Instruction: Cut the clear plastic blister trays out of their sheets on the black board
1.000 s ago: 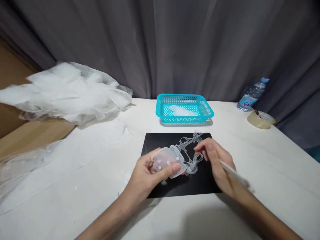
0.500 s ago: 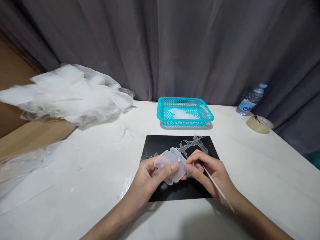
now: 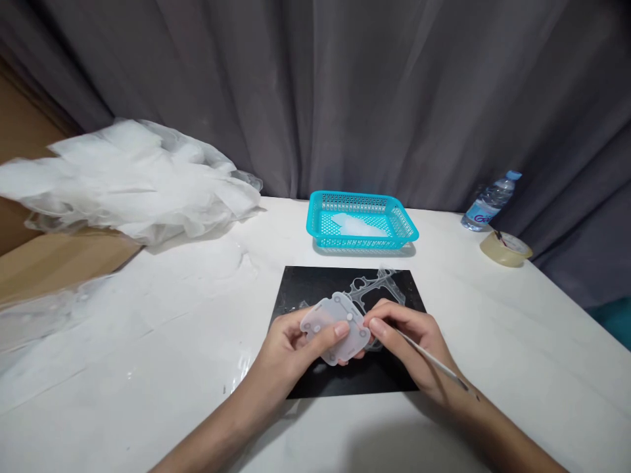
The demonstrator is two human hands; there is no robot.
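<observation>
My left hand (image 3: 300, 351) is closed on a translucent white plastic piece (image 3: 331, 328) with rounded lobes and small round marks, its thumb across the face. At the piece's right edge, the fingertips of my right hand (image 3: 407, 338) are pinched together. A thin white stick-like tool (image 3: 436, 363) lies in my right hand and points back over the wrist. Both hands are over a black mat (image 3: 352, 384). Behind them on the mat is a clear cut-out plastic frame (image 3: 394, 288), partly hidden by the fingers.
A turquoise basket (image 3: 362, 243) holding white pieces stands behind the mat. White plastic bags (image 3: 142, 184) are heaped at the back left beside cardboard (image 3: 64, 263). A water bottle (image 3: 490, 202) and a tape roll (image 3: 505, 249) stand at the back right.
The tool in my right hand has tilted flatter, its rear end moving right and up. The white piece has turned slightly in my left hand. The whole view has shifted a little.
</observation>
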